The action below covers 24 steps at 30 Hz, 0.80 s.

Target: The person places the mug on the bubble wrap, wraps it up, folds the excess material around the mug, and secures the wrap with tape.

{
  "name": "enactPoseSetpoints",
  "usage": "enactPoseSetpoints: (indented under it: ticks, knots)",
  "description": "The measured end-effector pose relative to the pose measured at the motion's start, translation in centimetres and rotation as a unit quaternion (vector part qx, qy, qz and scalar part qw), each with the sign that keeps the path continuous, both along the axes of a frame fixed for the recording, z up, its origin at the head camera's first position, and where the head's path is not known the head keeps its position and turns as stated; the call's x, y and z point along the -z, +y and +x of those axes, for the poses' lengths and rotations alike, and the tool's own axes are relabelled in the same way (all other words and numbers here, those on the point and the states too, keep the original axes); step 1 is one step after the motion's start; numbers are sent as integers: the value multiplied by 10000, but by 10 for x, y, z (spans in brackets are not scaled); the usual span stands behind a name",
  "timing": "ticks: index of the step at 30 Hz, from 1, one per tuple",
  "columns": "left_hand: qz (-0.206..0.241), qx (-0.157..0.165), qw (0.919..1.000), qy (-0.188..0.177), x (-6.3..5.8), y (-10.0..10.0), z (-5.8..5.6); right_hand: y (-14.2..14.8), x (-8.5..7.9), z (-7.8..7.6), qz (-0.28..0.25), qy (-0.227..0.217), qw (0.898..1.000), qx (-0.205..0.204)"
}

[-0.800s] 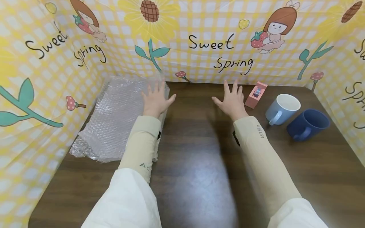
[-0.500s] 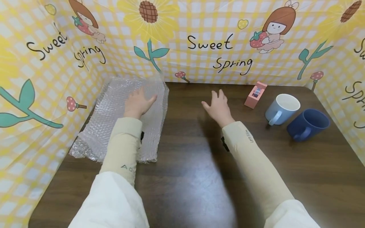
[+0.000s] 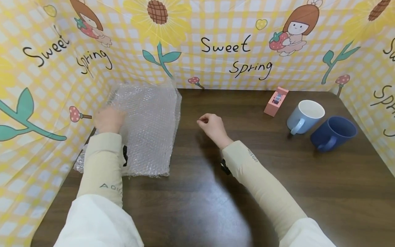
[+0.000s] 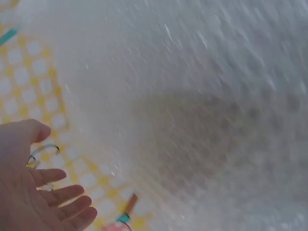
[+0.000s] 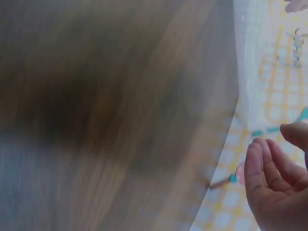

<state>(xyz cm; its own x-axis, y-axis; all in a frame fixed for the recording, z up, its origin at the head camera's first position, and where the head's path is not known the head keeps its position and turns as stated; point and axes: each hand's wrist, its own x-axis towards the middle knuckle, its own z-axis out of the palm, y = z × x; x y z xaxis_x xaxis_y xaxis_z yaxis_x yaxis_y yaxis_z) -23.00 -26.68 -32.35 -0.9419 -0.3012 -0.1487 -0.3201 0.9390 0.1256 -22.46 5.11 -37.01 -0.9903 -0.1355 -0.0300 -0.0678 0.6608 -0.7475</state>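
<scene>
A stack of clear bubble wrap (image 3: 148, 137) lies flat on the left part of the table. Over its left side is my left hand (image 3: 109, 119), blurred in the head view. The left wrist view shows that hand (image 4: 43, 187) with fingers slightly bent and apart, nothing between them, beside the bubble wrap (image 4: 192, 96). My right hand (image 3: 214, 128) hovers above the brown table, right of the wrap. Its fingers bend toward the thumb; in the right wrist view this hand (image 5: 281, 187) holds nothing.
At the right stand a light blue mug (image 3: 303, 118) and a dark blue mug (image 3: 336, 133), handles toward me. A pink tape dispenser (image 3: 273, 104) sits behind them. Yellow checked cloth (image 3: 222, 20) walls the table's back and sides.
Both hands have moved left and somewhat nearer to me, the left one across the bubble wrap to its left side. The right hand's spread fingers have drawn in toward its thumb.
</scene>
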Motion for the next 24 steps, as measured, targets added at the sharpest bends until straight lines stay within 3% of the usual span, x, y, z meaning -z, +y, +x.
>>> enactPoseSetpoints:
  ticks: [3, 10, 18, 24]
  knots:
    - [-255, -121, 9995, -131, -1, -14, 8, -12, 3, 5, -187, 51, 9998, -36]
    - [-175, -722, 9971, -147, 5, -33, 18, -36, 10, 21, -525, -212, 9980, -272]
    - [-585, -493, 9969, -208, 9, -40, 27, -54, 22, 36, -643, -613, 9934, -731]
    - [-162, -640, 9976, -194, 14, -40, 28, -60, 22, 42, -669, -641, 9921, -844]
